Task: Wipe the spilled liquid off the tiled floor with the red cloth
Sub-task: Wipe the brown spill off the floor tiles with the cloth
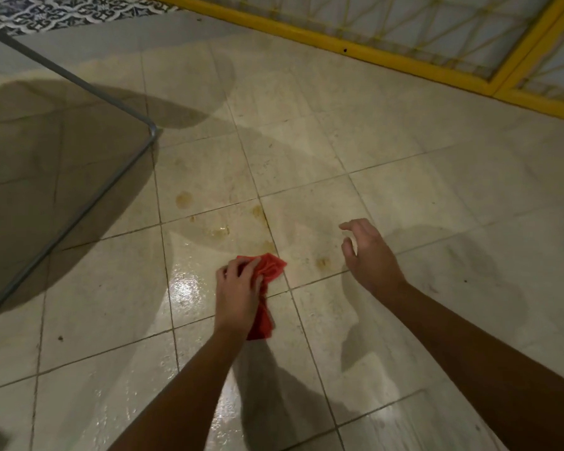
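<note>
My left hand (238,292) grips a crumpled red cloth (271,266) over the beige tiled floor (404,190); part of the cloth hangs down behind my wrist. Brownish patches of spilled liquid (219,231) lie on the tiles just beyond the cloth, with more spots at the left and right of it. A wet, shiny streak (183,288) sits left of my left hand. My right hand (368,252) hovers to the right of the cloth, fingers relaxed and spread, holding nothing.
A grey metal frame (111,180) angles across the floor at the left, casting a large shadow. A yellow grille door frame (388,58) runs along the far right. Patterned dark tiles (46,11) show at the top left.
</note>
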Tool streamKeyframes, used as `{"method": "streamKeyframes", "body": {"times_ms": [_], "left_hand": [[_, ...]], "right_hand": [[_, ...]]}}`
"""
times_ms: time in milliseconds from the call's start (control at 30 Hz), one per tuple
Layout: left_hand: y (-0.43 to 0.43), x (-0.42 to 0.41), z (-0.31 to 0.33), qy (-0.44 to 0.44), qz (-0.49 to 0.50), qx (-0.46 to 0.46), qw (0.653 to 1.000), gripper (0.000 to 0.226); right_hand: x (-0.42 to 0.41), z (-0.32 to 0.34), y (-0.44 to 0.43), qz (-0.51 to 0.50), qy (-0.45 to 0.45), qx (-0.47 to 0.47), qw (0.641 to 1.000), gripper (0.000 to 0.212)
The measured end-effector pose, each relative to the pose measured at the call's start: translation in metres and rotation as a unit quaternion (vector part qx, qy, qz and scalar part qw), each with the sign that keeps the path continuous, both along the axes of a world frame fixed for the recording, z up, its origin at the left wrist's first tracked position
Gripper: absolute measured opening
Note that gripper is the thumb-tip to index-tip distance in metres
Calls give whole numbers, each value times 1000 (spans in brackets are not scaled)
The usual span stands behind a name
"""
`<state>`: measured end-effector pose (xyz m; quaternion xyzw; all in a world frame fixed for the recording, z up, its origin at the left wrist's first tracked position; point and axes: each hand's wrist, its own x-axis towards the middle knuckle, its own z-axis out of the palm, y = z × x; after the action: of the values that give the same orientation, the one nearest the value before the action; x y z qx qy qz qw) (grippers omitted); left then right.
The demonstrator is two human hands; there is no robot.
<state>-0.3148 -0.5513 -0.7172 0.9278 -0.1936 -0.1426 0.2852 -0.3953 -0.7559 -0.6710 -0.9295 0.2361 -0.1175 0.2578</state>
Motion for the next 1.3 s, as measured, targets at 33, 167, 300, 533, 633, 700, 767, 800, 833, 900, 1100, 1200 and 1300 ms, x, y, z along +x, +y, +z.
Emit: {"method": "streamKeyframes", "body": {"times_ms": [33,167,300,533,633,700,767,800,833,900,1100,1200,1300], "left_hand": [[5,-4,1,-2,-5,-9,1000,39],[14,-53,-2,16,-58,-75,995,36],[-19,-85,-20,-22,-133,-68,988,36],[-57,-33,-25,21,-102,-57,993,35],[-34,-30,-13,-12,-64,-36,997,37],[-22,-39,-8,-24,-54,-24,998,37],[-20,-56,-7,-17,-81,-31,996,37],[-24,-65,-7,-21,-113,-35,993,36],[-31,-73,-9,-33,-146,-36,988,35],[-50,-86,-14,-49,-198,-40,978,37],[-108,-65,-6,-26,-212,14,977,43],[-106,-30,2,-21,-149,-4,989,39],[-83,-7,1,-43,-68,-18,997,36]], "right_hand": [[-2,2,-3,9,-3,-6,1000,26],[-13,4,-12,-20,-17,12,1000,26],[-23,-4,-17,-38,16,33,999,27],[-39,1,-36,-57,25,17,998,27],[-48,-1,-43,-77,18,17,997,26],[-54,-3,-47,-83,15,10,996,25],[-57,-3,-50,-90,17,5,996,26],[-57,-3,-52,-97,18,6,995,26],[-56,-1,-54,-105,17,9,994,26],[-55,1,-59,-116,11,15,993,26],[-61,5,-63,-131,6,32,991,26],[-71,3,-64,-140,15,37,989,27],[-82,0,-66,-141,27,31,989,27]]}}
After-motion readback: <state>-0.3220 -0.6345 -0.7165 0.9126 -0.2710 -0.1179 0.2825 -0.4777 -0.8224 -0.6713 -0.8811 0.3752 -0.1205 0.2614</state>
